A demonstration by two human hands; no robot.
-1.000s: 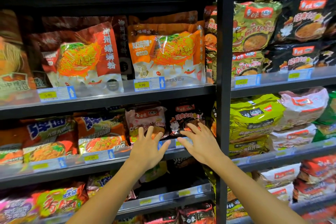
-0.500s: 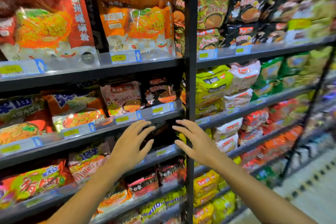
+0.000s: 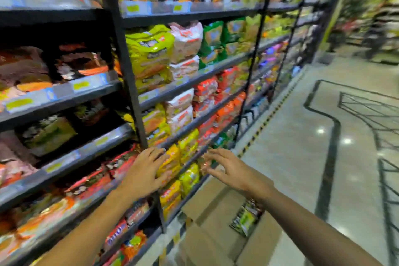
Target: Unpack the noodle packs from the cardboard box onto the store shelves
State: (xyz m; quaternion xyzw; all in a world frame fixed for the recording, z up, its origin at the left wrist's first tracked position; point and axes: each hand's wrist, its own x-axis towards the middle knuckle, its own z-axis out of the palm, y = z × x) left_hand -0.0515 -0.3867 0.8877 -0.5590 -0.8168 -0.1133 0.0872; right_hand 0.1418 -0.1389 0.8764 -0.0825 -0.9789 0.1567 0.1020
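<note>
An open cardboard box (image 3: 212, 220) stands on the floor at the foot of the shelves, its flaps spread. Inside it lies a green and dark noodle pack (image 3: 245, 220), partly hidden by my right forearm. My left hand (image 3: 145, 171) hovers with fingers spread in front of the lower shelves, holding nothing. My right hand (image 3: 230, 168) is also spread and empty, above the box. Black store shelves (image 3: 127, 67) full of noodle packs fill the left and middle of the view. The whole frame is motion-blurred.
Yellow noodle packs (image 3: 183, 157) sit on the lower shelves just behind my hands. A glossy tiled aisle floor (image 3: 302, 147) stretches to the right. A black wire rack or trolley (image 3: 380, 136) stands at the right edge. More shelving shows far back right.
The view has swung down and to the right, away from the upper shelves. Both empty hands have dropped from the middle shelf toward the box, which has come into view.
</note>
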